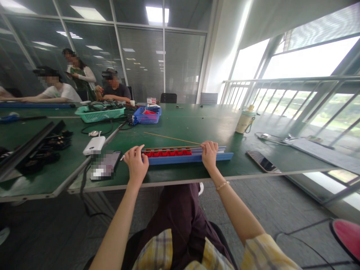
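A long blue channel [174, 160] lies lengthwise near the table's front edge, with several red pieces [168, 152] in a row inside it. A thin wooden stick [168, 147] runs along its upper back side. Behind it, a second thin stick [168, 137] slants down to the right, to my right hand. My left hand [135, 163] is closed around the channel's left end, its index finger by the stick's end. A small white tip shows beside that hand. My right hand [209, 153] pinches at the sticks' right ends, over the channel; its fingertips are partly hidden.
Phones [105, 165] [263, 161] lie on both sides, with a white power bank [94, 145] at left. Farther back are a green basket [101, 115] of cables and a blue basket [147, 118]. A lidded cup [245, 120] stands right. Several people are across the room.
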`<state>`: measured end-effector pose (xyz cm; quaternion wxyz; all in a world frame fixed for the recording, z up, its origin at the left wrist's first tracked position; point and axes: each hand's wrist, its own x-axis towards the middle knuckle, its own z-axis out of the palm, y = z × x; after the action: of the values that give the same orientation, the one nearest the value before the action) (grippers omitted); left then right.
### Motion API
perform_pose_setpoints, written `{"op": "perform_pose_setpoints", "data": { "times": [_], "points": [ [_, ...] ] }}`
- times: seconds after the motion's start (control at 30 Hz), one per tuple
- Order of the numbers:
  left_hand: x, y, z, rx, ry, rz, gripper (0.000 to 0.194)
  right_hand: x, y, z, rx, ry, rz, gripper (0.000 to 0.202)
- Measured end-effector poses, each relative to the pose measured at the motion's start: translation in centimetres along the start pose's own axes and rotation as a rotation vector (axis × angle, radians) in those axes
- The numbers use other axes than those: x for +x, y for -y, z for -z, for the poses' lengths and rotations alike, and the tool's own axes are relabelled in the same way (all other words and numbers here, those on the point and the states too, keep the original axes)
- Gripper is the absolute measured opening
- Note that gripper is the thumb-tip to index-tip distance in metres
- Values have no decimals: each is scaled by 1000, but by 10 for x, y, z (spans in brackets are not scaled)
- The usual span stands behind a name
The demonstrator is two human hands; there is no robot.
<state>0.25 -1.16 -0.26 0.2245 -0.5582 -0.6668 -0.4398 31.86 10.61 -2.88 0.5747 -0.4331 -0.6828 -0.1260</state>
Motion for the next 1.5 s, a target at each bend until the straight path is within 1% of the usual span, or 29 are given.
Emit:
{"op": "perform_pose_setpoints", "data": {
  "times": [0.17, 0.27, 0.63, 0.87, 1.23, 1.5],
  "points": [
    [-2, -2, -1, 48, 36, 21, 36, -1, -1, 0, -16, -11, 8, 28],
    [-2, -3, 0, 60, 55, 35, 37, -1, -2, 0, -15, -12, -1, 29],
    [-2, -2, -1, 52, 77, 39, 37, 0, 2, 2, -29, 58, -47, 27],
    [-2, -3, 0, 53, 104, 42, 38, 0, 2, 1, -46, 61, -78, 27],
    [-1, -3, 0, 34, 101, 25, 37, 0, 2, 1, -58, 35, -64, 27],
    [-2, -2, -2, 40, 99, 15, 37, 1, 0, -1, -63, 45, -62, 28]
  ]
}}
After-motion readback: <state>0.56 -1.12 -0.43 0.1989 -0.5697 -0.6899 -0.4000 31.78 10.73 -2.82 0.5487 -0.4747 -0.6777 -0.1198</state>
